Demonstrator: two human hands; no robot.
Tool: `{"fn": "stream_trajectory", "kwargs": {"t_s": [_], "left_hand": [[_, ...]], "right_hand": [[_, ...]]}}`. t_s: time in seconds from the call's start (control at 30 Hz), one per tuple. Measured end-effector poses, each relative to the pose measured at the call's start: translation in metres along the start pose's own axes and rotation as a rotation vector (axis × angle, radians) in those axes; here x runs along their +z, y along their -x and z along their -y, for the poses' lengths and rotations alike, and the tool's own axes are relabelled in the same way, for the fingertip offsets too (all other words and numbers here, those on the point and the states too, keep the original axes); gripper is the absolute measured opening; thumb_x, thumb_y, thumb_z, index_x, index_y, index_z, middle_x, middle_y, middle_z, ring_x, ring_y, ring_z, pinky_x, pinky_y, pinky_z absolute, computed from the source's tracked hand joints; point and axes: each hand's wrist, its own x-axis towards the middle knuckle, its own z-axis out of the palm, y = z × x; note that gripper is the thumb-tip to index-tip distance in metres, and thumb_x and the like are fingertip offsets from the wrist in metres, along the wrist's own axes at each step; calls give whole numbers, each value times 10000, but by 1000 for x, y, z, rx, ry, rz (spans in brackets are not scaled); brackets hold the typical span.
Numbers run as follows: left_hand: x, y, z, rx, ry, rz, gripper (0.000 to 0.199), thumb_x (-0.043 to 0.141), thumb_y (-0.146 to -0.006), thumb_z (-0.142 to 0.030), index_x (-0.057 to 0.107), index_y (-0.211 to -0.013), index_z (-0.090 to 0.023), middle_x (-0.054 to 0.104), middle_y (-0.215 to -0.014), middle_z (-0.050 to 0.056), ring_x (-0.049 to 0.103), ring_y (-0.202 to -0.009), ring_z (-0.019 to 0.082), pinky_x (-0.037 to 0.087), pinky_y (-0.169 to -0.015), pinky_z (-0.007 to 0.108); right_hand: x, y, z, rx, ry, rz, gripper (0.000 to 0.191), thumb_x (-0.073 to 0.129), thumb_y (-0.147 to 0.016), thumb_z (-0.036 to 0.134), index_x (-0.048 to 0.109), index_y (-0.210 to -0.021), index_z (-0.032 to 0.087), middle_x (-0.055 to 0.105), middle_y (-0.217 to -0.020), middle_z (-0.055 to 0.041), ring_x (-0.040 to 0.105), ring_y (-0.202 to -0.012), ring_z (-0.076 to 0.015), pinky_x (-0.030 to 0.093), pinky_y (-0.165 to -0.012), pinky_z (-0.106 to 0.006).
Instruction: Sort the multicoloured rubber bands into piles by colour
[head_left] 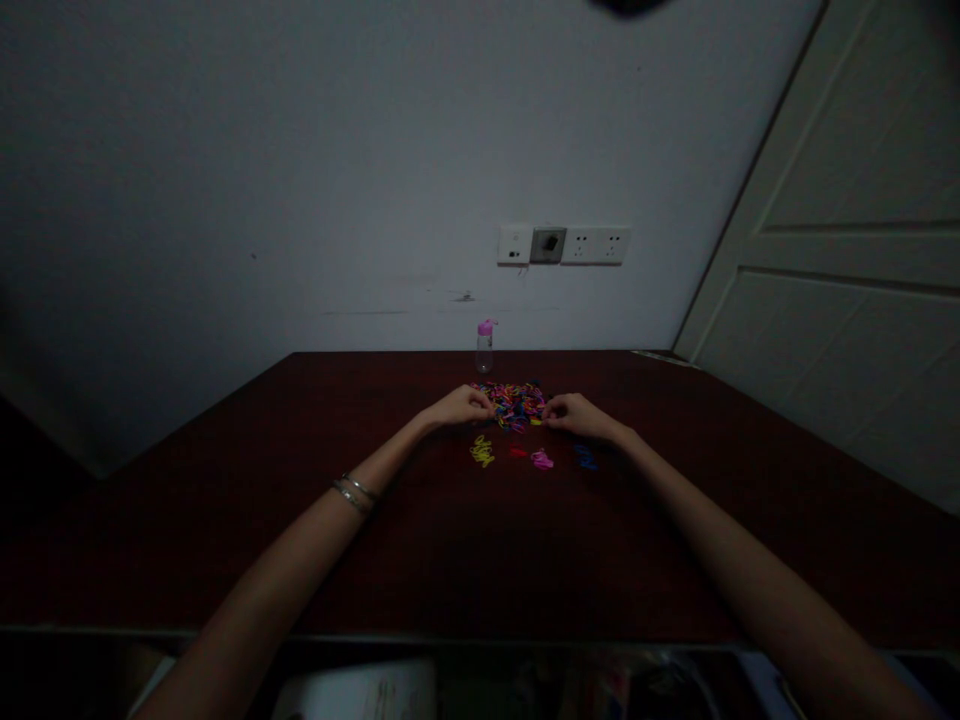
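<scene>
A heap of small multicoloured loops [517, 402], which look like rubber bands, lies on the dark red table [480, 540]. At its left edge is my left hand [459, 405], fingers curled and pressed together. My right hand [579, 414] touches the heap's right edge with thumb and fingertips pinched; a yellow piece [535, 422] lies just beside them. Whatever either pinch holds is too small to make out. In front of the heap lie separate groups: yellow loops [481, 451], a little red [518, 452], pink loops [541, 459] and blue loops [586, 457].
A small clear bottle [484, 352] with a pink cap stands behind the heap near the wall. Sockets and switches [562, 245] are on the wall. A white panelled door [847, 270] is at the right. Below the table's front edge various items sit in shadow.
</scene>
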Motion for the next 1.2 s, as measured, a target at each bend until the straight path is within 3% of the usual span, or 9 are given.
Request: {"fn": "stream_trajectory", "kwargs": {"t_s": [0.43,0.73,0.93,1.2], "left_hand": [[-3,2,8,-14,-18,-42,221,597,-651,-292,666,-722,-95,516,-559,-16,398,-508,66,296,-496,200],[-5,3,8,-38,-1,-55,232,616,-644,-305,664,-704,-86,486,-504,-26,385,-477,64,300,-484,203],[-5,4,9,-41,-8,-60,226,598,-657,-294,672,-723,-91,498,-510,-24,389,-474,64,299,-473,196],[-7,3,12,-58,-11,-83,250,599,-651,-318,675,-716,-89,505,-510,-17,389,-473,69,280,-461,201]], "right_hand": [[-3,0,0,-54,-4,-42,177,567,-710,302,671,-711,159,641,-736,-31,563,-714,-157,415,-673,-254],[-3,-3,-5,7,-89,-154,208,617,-660,356,660,-711,158,632,-807,-39,569,-763,-162,431,-705,-251],[-30,8,-8,86,-138,-92,261,603,-664,396,666,-721,150,652,-728,-54,574,-689,-170,437,-627,-266],[-55,55,-16,292,-225,76,263,628,-606,397,659,-686,148,628,-634,-33,535,-574,-142,405,-539,-250]]}}
